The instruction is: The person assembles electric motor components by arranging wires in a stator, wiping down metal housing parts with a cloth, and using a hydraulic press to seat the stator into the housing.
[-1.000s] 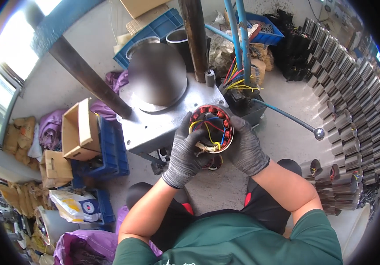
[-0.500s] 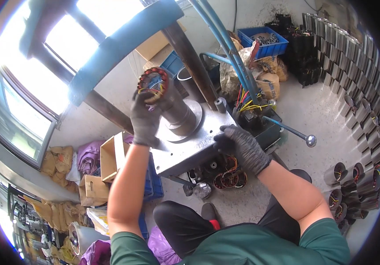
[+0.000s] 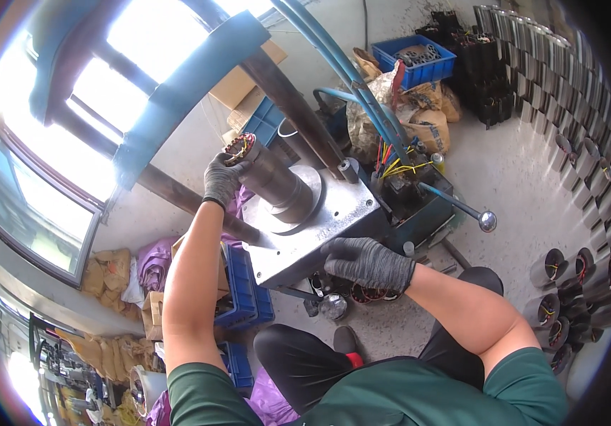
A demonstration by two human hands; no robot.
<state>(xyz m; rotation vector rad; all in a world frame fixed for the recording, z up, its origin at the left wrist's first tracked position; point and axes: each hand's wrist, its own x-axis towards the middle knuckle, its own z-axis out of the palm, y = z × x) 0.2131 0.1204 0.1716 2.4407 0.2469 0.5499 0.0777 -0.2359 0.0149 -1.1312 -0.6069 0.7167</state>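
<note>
My left hand (image 3: 224,177), in a grey knit glove, is closed at the edge of a stator (image 3: 239,148) with red windings and yellow wire ends. The stator sits at the top of a dark metal cylinder (image 3: 277,177), which stands on a round base plate (image 3: 309,195) on the press table (image 3: 284,248). How deep the stator sits in the cylinder I cannot tell. At the table's front edge is my right hand (image 3: 369,263), also gloved, fingers stretched out and nothing visible in them.
The press's blue crossbeam (image 3: 192,99) and dark columns (image 3: 291,106) rise around the table. A ball-ended lever (image 3: 487,221) sticks out at right. Metal tubes (image 3: 554,266) with windings stand on the right floor. Blue crates (image 3: 245,291) lie at left, with more stators (image 3: 373,293) under the table.
The stator in my left hand has come down from above onto the cylinder top. My right hand has drawn down and left along the table's front edge. The head view has shifted slightly.
</note>
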